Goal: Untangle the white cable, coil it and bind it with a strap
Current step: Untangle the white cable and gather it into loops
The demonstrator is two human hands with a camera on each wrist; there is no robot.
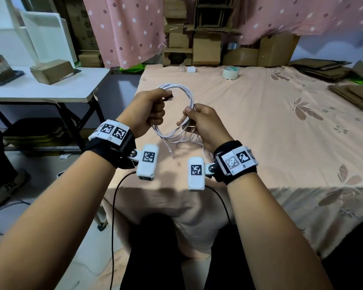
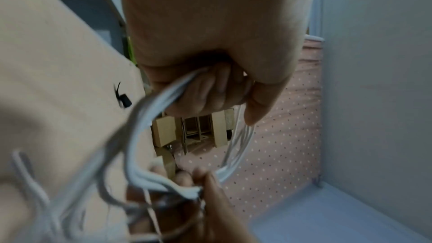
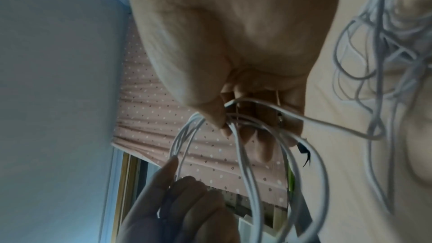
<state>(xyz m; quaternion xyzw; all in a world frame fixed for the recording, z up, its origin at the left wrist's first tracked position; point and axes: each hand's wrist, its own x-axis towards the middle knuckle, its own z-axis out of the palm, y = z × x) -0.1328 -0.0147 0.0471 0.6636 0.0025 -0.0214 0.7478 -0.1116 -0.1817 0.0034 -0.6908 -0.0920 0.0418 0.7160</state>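
Observation:
The white cable point(image 1: 189, 95) is wound into a round coil held up over the bed point(image 1: 281, 132). My left hand point(image 1: 158, 105) grips the coil's upper left side, fingers curled round the bundled strands point(image 2: 149, 110). A small black strap point(image 1: 168, 97) sticks out by its thumb. My right hand point(image 1: 188, 119) pinches the coil's lower right side point(image 3: 184, 136). Loose, still tangled cable point(image 1: 176, 142) trails from under the right hand onto the sheet, also seen as tangled strands point(image 3: 385, 43) in the right wrist view.
A tape roll point(image 1: 231, 73) and a white plug point(image 1: 191, 69) lie at the bed's far edge. Flattened cardboard point(image 1: 323, 68) lies at the far right. A white table point(image 1: 50, 88) with a box point(image 1: 50, 71) stands left. Another person's shoe point(image 1: 4, 187) is at far left.

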